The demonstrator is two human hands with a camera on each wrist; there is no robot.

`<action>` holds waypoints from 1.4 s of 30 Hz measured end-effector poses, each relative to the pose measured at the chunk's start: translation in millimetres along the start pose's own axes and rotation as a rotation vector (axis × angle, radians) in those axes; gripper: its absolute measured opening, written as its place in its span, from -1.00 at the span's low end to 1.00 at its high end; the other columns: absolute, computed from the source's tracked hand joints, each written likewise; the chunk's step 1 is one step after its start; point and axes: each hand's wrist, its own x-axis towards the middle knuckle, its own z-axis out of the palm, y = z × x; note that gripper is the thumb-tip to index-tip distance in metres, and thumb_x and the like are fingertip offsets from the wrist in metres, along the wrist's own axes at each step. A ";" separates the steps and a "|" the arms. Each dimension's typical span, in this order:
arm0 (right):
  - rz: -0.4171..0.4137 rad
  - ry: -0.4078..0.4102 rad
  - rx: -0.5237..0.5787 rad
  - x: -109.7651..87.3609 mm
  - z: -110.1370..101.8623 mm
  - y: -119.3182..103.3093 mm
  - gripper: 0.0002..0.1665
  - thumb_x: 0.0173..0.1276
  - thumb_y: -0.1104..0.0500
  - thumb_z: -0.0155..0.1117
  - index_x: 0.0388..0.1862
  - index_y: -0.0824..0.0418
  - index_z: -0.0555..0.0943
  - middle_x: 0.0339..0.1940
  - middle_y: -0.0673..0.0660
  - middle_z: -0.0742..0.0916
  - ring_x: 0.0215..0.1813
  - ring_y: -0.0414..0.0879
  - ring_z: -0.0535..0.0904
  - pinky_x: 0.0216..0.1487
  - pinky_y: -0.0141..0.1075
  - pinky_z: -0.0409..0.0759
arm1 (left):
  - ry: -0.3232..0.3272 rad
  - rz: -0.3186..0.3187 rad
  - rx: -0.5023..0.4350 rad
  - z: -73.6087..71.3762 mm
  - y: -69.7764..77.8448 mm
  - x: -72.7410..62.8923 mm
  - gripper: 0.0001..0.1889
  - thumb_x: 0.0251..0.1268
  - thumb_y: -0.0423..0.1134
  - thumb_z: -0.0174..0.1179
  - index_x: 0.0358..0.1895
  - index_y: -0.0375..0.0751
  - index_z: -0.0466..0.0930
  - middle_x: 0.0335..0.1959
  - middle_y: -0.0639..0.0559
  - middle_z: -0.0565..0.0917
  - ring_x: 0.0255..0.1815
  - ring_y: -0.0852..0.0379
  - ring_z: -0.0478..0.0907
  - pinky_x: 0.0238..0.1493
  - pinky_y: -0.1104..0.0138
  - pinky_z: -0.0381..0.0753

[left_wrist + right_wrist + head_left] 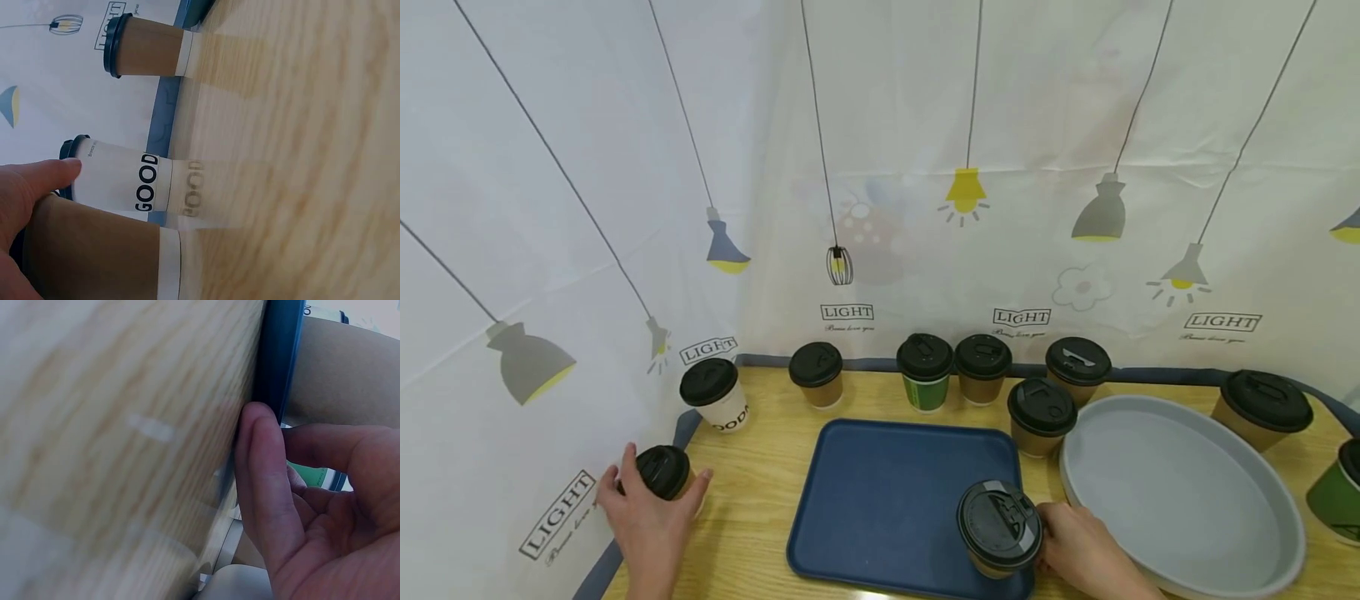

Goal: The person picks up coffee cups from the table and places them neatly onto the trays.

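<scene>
At the far left, my left hand [651, 529] spans a brown paper cup [94, 250] with a black lid [662, 472], fingers on one side and thumb on the other. The cup stands on the table, beside a white paper cup [115, 175] lettered GOOD. My right hand [1086, 546] pinches the right edge of a blue tray [880, 500]. In the right wrist view, fingers [265, 469] lie at the tray rim's underside and the thumb is on the other side. Another brown lidded cup [1000, 529] stands on the tray's right part, just beside that hand.
Along the back stand a brown cup [817, 375], a green cup [927, 372] and several more lidded brown cups. A round grey tray [1180, 492] lies at the right, with another green cup [1337, 492] beyond it. A printed cloth [887, 208] hangs behind and at the left.
</scene>
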 end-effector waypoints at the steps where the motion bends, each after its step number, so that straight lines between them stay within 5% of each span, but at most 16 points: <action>1: 0.002 -0.001 0.004 -0.5 -0.3 0.4 -0.77 0.27 0.34 0.35 -0.53 0.09 0.58 -0.64 -0.03 0.57 -0.50 -0.09 0.47 -0.31 -0.16 0.48 | -0.014 -0.009 0.008 0.0 -0.1 0.9 0.17 0.03 -0.13 0.60 0.65 -0.24 0.00 0.42 -0.58 0.06 0.33 -0.58 0.19 0.23 -0.38 0.27; 11: 0.005 -0.001 0.003 -1.8 -2.6 3.4 -0.76 0.30 0.32 0.35 -0.53 0.08 0.58 -0.63 -0.03 0.57 -0.50 -0.09 0.46 -0.31 -0.16 0.48 | -0.002 -0.003 0.012 -1.6 5.4 0.8 0.02 0.07 -0.22 0.48 0.56 -0.40 0.06 0.30 -0.59 0.19 0.24 -0.52 0.28 0.26 -0.33 0.33; 19: 0.026 -0.011 0.004 -2.1 -4.0 4.7 -0.76 0.32 0.32 0.34 -0.52 0.09 0.58 -0.63 -0.02 0.58 -0.50 -0.08 0.47 -0.30 -0.15 0.49 | -0.039 0.176 -0.092 -9.2 53.3 -14.8 0.00 0.04 -0.20 0.57 0.50 -0.42 0.16 0.35 -0.43 0.29 0.31 -0.39 0.35 0.21 -0.31 0.41; 26: -0.029 -0.020 0.028 -1.8 -4.3 8.3 -0.76 0.26 0.36 0.33 -0.54 0.09 0.58 -0.69 -0.02 0.57 -0.56 -0.09 0.47 -0.35 -0.20 0.48 | -0.186 0.448 -0.240 4.2 95.2 -31.7 -0.02 -0.11 -0.28 0.67 0.43 -0.34 0.29 0.29 -0.34 0.36 0.29 -0.27 0.35 0.22 -0.17 0.41; 35: -0.077 -0.011 0.017 -1.2 -3.0 7.9 -0.75 0.24 0.36 0.31 -0.56 0.07 0.57 -0.72 -0.05 0.56 -0.59 -0.12 0.47 -0.37 -0.21 0.48 | -0.392 0.691 -0.347 36.2 140.0 -45.1 -0.01 -0.06 -0.14 0.68 0.50 -0.09 0.33 0.29 -0.17 0.48 0.26 -0.17 0.51 0.16 -0.16 0.56; 42: -0.021 -0.037 0.024 0.9 -3.5 3.6 -0.73 0.33 0.33 0.32 -0.55 0.07 0.58 -0.71 -0.02 0.57 -0.57 -0.10 0.47 -0.35 -0.20 0.49 | -0.601 0.789 -0.424 60.2 171.1 -47.4 -0.03 0.00 -0.07 0.65 0.52 0.05 0.31 0.37 -0.03 0.43 0.33 -0.04 0.46 0.24 -0.08 0.54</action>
